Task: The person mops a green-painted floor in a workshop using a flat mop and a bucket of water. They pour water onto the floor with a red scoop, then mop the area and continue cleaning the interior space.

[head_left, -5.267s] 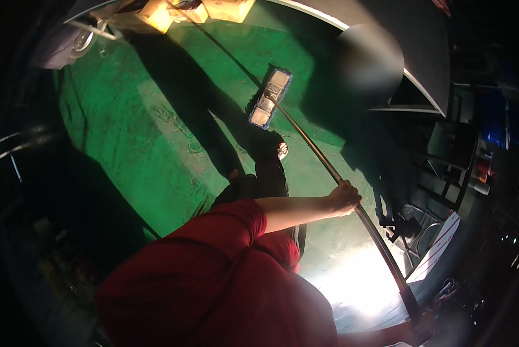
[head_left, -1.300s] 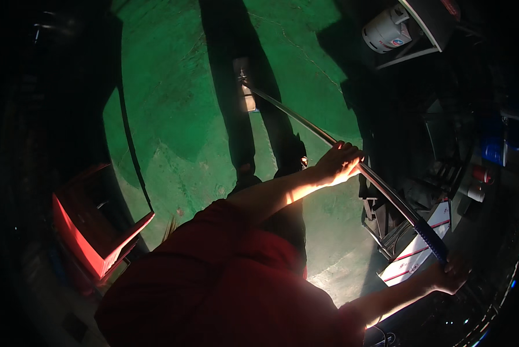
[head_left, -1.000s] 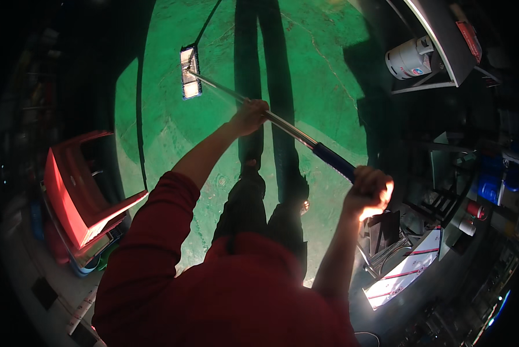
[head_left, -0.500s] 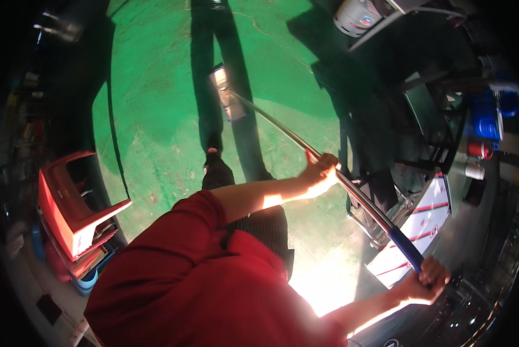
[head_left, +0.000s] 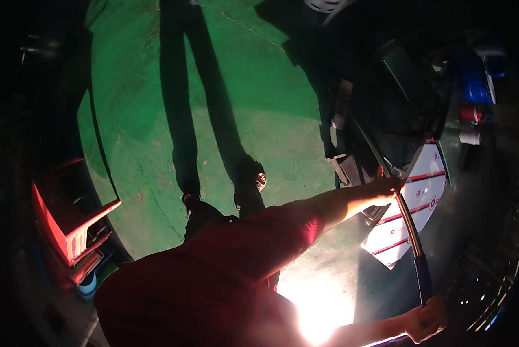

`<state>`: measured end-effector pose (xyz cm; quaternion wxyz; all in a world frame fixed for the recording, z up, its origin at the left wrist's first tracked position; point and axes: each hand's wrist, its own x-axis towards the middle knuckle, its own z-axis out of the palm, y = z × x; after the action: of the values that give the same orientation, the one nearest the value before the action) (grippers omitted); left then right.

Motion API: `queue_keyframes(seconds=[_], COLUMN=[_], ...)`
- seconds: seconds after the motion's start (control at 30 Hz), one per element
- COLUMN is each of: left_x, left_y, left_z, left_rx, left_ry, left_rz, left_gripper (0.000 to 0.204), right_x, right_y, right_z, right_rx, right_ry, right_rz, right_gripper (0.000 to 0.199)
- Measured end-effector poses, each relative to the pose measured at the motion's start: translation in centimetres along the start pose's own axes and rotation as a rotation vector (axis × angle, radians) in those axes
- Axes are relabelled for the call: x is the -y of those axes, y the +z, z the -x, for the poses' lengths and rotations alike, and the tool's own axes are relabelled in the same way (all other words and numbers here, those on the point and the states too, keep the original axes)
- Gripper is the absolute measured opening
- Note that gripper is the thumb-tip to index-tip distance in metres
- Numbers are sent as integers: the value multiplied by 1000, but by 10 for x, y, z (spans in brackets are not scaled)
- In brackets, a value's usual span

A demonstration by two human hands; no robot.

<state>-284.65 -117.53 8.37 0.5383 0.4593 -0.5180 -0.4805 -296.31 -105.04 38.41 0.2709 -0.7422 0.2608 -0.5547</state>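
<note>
A long flat mop (head_left: 408, 222) with a metal pole and a dark blue end grip slants along my right side. My left hand (head_left: 388, 187) is wrapped round the pole partway down, its arm reaching across my body. Closed on the upper end, by the blue grip, is my right hand (head_left: 428, 319) at the lower right. The narrow mop head (head_left: 341, 103) lies in shadow near dark furniture, its outline only partly visible.
A red plastic stool or chair (head_left: 68, 222) stands at the left above stacked items. A white panel with red stripes (head_left: 412, 211) leans at the right. Farther right are blue containers (head_left: 476, 84) and a red container (head_left: 472, 113). Green floor (head_left: 259, 75) stretches ahead; bright sunlight strikes near me.
The mop head has swept from the floor's middle rightward into the shadow by the furniture. My left hand moved right with the pole; my right hand dropped slightly lower. The view has shifted right.
</note>
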Motion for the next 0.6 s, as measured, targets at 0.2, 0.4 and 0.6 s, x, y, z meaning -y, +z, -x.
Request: queue_keyframes(seconds=[0.2, 0.4, 0.6], left_x=[-27, -40, -58], left_y=[8, -63, -224], left_z=[73, 236, 456], left_rx=[-349, -419, -566], left_ry=[397, 380, -43], left_rz=[-228, -484, -812], left_gripper=[9, 18, 23], right_x=[69, 139, 194], right_y=[3, 53, 223], right_z=[-15, 44, 141], right_rx=[-64, -292, -225], right_ry=[-51, -15, 278], right_rz=[-64, -239, -374], right_gripper=[31, 33, 26])
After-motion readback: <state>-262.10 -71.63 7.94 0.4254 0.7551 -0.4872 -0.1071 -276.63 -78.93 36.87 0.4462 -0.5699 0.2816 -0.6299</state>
